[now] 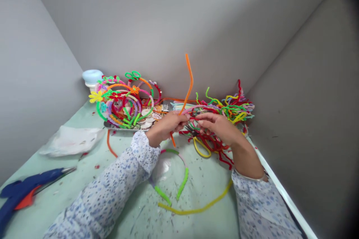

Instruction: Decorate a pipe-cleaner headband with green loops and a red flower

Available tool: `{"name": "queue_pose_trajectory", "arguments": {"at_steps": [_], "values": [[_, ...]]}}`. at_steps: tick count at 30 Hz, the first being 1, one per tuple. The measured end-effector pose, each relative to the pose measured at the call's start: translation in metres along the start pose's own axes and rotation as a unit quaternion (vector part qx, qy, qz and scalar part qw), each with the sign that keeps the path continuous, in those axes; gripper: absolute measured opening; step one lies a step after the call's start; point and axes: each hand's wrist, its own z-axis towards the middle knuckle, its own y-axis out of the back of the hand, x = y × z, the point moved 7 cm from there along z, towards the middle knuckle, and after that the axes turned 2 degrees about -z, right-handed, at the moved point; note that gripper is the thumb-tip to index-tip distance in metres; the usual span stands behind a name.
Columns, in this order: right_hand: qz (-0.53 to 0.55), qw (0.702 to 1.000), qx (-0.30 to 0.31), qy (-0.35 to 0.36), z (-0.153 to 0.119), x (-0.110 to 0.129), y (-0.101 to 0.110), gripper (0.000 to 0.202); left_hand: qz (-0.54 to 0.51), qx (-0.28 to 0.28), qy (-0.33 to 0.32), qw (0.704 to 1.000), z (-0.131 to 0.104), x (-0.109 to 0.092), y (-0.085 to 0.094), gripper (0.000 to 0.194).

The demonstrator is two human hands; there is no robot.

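A: What are you gripping on the left?

B: With your left grip [169,122] you're pinching the orange stem [190,78] at the centre of the frame; its long end is rising towards the upper centre, and its short end is poking out below your hand.

A: And your right grip [220,127]?

B: It's coming in from the right of centre, fingertips hovering close around the red stem [193,118] beside your left fingertips. Whether they're closing on it, I can't tell.

A: So which step are you doing?

B: You seem to be working the red stem by fingertip, with the orange one standing in your left grip.

A: What is the next move asking of you?

B: Probably it's calling for a steady left pinch and fine right fingertip control; that tall free end could be swaying.

A: What's lying closer to you?

B: A band [183,183] and a yellow stem [196,211] are resting on the tabletop [213,227] at lower centre.
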Motion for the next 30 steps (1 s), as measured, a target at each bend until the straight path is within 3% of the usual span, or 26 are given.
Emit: {"name": "queue_pose_trajectory", "arguments": {"at_steps": [4,11,23,30], "values": [[-0.037,0.999,0.016,0.014,0.0,-0.003,-0.003,0.026,-0.012,-0.005,0.012,1.0,-0.001,-0.003,0.007,0.03],[-0.097,0.994,-0.009,0.039,-0.003,0.003,0.004,0.031,0.004,-0.008,0.019,1.0,-0.002,-0.003,0.01,0.027],[-0.164,0.985,0.055,-0.004,-0.011,-0.001,0.004,0.03,0.046,0.023,0.036,0.998,0.006,0.01,0.013,0.02],[-0.199,0.98,0.024,0.004,-0.011,-0.001,0.011,0.029,0.034,0.014,0.05,0.998,0.008,0.015,0.019,0.019]]}}
